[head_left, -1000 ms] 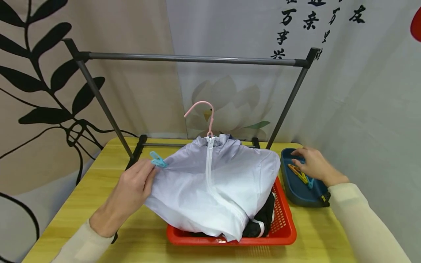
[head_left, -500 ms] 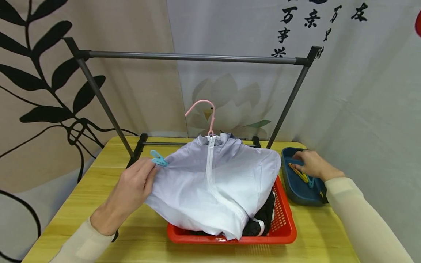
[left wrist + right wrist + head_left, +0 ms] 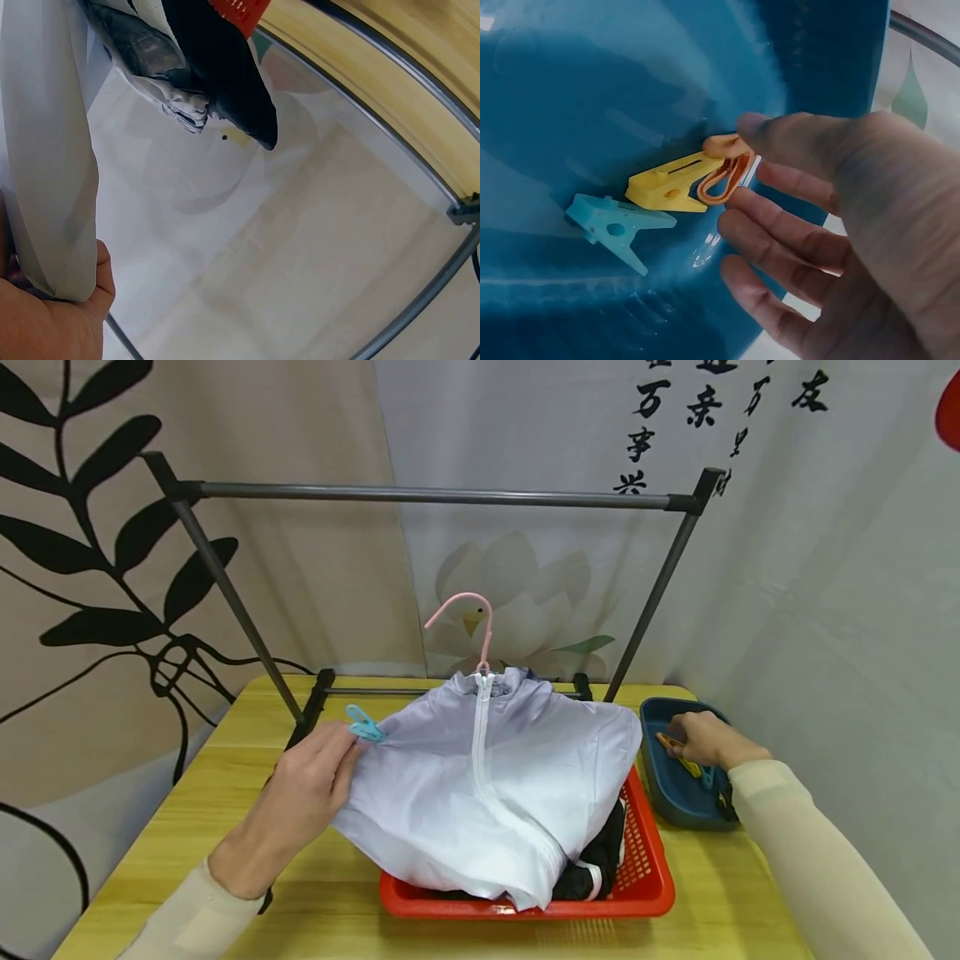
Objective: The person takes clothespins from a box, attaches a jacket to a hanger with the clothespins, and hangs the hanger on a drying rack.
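A pale lilac-to-white zip jacket [image 3: 442, 777] hangs on a pink hanger [image 3: 487, 627]. My left hand [image 3: 303, 793] holds its left shoulder, beside a light-blue clothespin [image 3: 365, 724] clipped there; in the left wrist view, that hand [image 3: 56, 322] grips the fabric's lower edge. Inside a blue tray [image 3: 667, 793], my right hand [image 3: 712, 739] reaches down with thumb and fingers spread around an orange clothespin [image 3: 724, 180]. The thumb tip appears to touch it. A yellow clothespin [image 3: 664, 184] lies against the orange one, and a light-blue clothespin [image 3: 615, 225] sits beside them.
A red basket [image 3: 648, 868] with dark clothing [image 3: 603, 852] stands under the jacket on the wooden table [image 3: 322, 902]. Behind rises a grey metal rack [image 3: 435, 493] with a top bar. A printed curtain [image 3: 525, 427] hangs at the back.
My right hand has moved a little left and deeper into the tray, its fingers drawing in toward the orange clothespin. The left hand stays at the jacket's shoulder.
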A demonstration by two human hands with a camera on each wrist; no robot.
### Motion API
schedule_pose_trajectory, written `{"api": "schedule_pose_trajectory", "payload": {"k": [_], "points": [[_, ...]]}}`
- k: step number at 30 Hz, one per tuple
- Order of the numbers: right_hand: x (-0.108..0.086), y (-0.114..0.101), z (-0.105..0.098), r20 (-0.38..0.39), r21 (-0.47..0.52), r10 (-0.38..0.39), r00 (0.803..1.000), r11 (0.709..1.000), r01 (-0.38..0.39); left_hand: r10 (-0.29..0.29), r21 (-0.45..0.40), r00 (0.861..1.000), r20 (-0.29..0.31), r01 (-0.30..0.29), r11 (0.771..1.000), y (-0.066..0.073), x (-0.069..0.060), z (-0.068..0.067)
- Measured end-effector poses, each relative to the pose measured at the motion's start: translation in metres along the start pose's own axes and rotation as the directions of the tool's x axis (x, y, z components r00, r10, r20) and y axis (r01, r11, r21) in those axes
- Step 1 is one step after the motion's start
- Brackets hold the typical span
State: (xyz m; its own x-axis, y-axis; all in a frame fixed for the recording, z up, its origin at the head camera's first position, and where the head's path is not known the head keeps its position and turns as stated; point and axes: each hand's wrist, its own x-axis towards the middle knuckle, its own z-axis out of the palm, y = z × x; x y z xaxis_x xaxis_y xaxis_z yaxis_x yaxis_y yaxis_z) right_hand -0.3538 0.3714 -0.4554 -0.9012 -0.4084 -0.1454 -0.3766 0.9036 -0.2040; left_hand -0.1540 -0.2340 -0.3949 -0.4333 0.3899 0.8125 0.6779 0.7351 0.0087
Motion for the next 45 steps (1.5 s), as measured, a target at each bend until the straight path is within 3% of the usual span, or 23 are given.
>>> {"api": "schedule_pose_trajectory", "payload": {"k": [6,24,32,37,45], "points": [[0.0,0.003,0.001,0.045,-0.003,0.032,0.998,0.999,-0.032,0.002,-0.009,1.0,-0.008,-0.002,1.0,0.001,-0.001,0.002],[0.003,0.0,0.0,0.048,-0.004,0.031,0.998,1.0,-0.031,0.004,-0.002,1.0,-0.006,-0.004,1.0,0.0,0.002,0.004],[-0.007,-0.004,-0.004,-0.052,0.033,0.002,0.999,0.999,0.0,-0.006,-0.006,1.0,-0.005,0.006,1.0,-0.002,0.0,0.005],[-0.014,-0.007,-0.007,-0.146,0.035,-0.03,0.989,0.999,0.036,-0.007,-0.01,1.0,-0.006,0.007,1.0,-0.004,0.001,0.005],[-0.033,-0.019,-0.012,-0.228,0.058,-0.016,0.974,0.998,0.03,-0.004,-0.018,1.0,0.001,0.004,1.0,-0.004,0.0,0.004]]}}
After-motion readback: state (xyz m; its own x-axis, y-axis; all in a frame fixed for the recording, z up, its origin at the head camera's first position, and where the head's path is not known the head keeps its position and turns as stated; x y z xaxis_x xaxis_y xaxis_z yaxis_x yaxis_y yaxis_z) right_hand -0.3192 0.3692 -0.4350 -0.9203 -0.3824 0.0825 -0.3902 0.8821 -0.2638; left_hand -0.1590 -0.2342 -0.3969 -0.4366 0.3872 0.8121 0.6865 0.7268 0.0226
